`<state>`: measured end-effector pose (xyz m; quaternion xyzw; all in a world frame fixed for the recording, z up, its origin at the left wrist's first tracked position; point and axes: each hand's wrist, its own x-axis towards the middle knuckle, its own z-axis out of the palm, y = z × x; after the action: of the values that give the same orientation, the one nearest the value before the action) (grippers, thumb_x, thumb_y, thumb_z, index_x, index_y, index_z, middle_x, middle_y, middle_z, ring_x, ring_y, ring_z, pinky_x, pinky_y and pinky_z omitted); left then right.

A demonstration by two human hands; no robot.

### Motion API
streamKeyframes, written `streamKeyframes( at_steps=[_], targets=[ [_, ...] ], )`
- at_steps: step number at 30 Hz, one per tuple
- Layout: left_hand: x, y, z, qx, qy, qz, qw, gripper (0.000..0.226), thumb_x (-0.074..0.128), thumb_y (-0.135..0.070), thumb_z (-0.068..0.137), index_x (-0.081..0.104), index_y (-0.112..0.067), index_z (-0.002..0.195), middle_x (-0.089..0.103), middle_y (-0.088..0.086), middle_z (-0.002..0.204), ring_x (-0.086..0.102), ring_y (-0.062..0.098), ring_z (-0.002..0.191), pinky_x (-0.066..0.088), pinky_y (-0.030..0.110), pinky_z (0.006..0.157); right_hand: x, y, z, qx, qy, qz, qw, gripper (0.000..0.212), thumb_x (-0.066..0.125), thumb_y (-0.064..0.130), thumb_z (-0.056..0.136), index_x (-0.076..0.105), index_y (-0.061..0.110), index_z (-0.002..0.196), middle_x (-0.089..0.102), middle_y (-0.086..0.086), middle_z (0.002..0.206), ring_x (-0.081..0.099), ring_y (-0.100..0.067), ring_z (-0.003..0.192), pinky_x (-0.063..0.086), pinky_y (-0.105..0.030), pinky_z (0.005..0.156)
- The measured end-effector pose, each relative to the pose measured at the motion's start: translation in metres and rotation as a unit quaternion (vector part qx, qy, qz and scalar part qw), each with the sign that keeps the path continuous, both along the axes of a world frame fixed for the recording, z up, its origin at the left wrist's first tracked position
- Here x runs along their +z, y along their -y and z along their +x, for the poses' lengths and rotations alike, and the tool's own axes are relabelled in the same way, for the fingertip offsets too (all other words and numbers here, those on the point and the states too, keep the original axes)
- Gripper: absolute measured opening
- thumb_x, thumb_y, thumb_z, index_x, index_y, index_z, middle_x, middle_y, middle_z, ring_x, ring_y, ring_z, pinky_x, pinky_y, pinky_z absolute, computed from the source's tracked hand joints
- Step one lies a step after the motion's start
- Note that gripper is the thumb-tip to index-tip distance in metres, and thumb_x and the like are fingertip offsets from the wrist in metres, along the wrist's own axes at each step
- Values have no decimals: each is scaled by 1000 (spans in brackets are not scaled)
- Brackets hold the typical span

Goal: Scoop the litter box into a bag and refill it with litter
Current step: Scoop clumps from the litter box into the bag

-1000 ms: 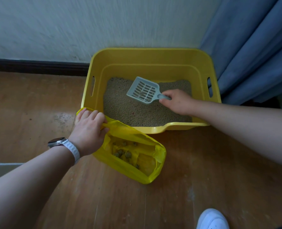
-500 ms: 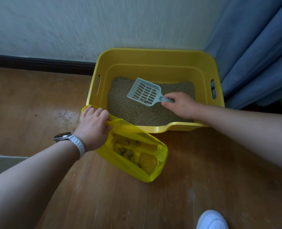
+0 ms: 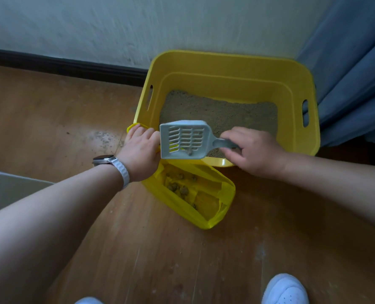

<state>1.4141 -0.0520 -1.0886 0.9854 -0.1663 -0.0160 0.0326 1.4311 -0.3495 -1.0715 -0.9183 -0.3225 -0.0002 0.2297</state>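
Note:
A yellow litter box (image 3: pixel 230 64) with tan litter (image 3: pixel 221 110) stands against the wall. My right hand (image 3: pixel 254 152) grips the handle of a grey slotted scoop (image 3: pixel 184 139), held over the box's front rim and the bag's mouth, with a small clump in it. A yellow plastic bag (image 3: pixel 204 202) lies on the floor in front of the box, with several clumps inside. My left hand (image 3: pixel 141 150), a watch on its wrist, grips the bag's upper edge and holds it open.
A blue curtain (image 3: pixel 353 80) hangs right of the box. Spilled litter grains (image 3: pixel 104 137) dot the wooden floor to the left. A grey object's edge (image 3: pixel 8 187) lies at the left. My white shoe (image 3: pixel 285 290) is at the bottom right.
My right hand lifted the scoop out of the litter and brought it toward me, over the box's front rim and the bag's mouth. The view shifted, so the box sits further right.

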Motion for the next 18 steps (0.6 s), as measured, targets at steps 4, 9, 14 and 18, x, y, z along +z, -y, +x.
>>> streamKeyframes(
  at_steps=[4, 9, 14, 18],
  targets=[
    [1, 0, 0, -7, -16, -13, 1000, 17, 52, -19, 72, 52, -13, 88, 53, 9, 84, 50, 35, 85, 31, 52, 103, -7, -5, -10, 24, 68, -29, 997, 26, 50, 36, 86, 65, 16, 93, 60, -2, 79, 61, -27, 70, 45, -33, 52],
    [-2, -1, 1, -1, -20, -18, 1000, 21, 68, -26, 82, 55, -15, 94, 57, 7, 94, 50, 34, 95, 25, 53, 110, -10, -4, -14, 33, 116, -74, 990, 24, 50, 34, 87, 64, 14, 88, 58, -6, 79, 57, -29, 69, 40, -35, 56],
    [-3, -2, 1, 1, -18, -20, 1000, 22, 68, -27, 82, 55, -15, 95, 58, 7, 94, 50, 34, 96, 25, 52, 111, -6, -5, -16, 26, 131, -77, 988, 23, 51, 32, 86, 65, 14, 88, 58, -6, 80, 56, -29, 71, 39, -37, 59],
    [-1, -1, 0, -1, -19, -25, 1000, 19, 66, -27, 84, 54, -16, 95, 56, 6, 95, 49, 33, 97, 24, 51, 111, -6, -6, -14, 7, 116, -60, 991, 25, 52, 34, 84, 65, 13, 90, 59, -6, 80, 58, -30, 71, 41, -35, 60]
  ],
)
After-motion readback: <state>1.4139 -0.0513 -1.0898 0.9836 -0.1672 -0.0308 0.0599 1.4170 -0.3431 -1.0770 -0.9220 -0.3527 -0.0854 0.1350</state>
